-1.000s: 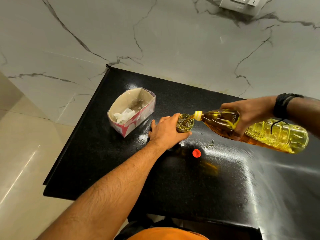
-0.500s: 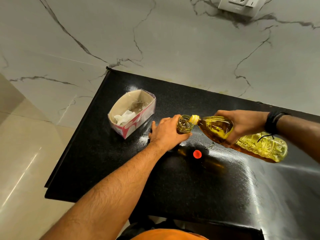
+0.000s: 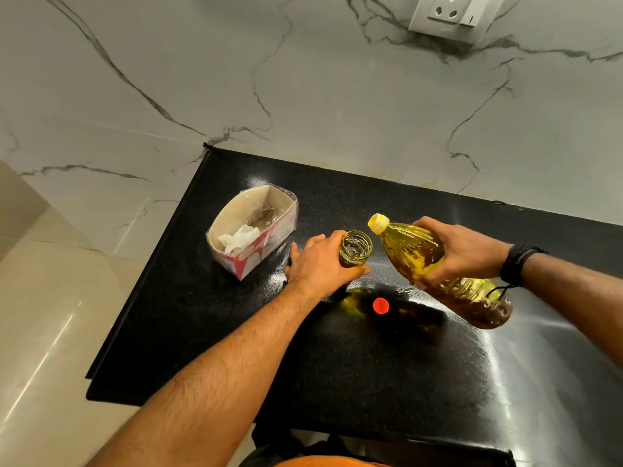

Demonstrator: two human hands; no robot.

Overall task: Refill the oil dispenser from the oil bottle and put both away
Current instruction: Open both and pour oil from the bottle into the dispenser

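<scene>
The oil dispenser (image 3: 355,252), open-mouthed on the black counter (image 3: 387,365), is gripped by the left hand (image 3: 320,264). The oil bottle (image 3: 435,267), grasped by the right hand (image 3: 462,252), is held tilted just beside it, no stream visible. Pouring appears finished or paused; the red cap (image 3: 381,305) is not yet fitted and nothing is put away.

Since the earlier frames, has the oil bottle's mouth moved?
Yes. The oil bottle has tipped back: its mouth, earlier at the oil dispenser rim, is now raised clear to that rim's right, not pouring.
</scene>
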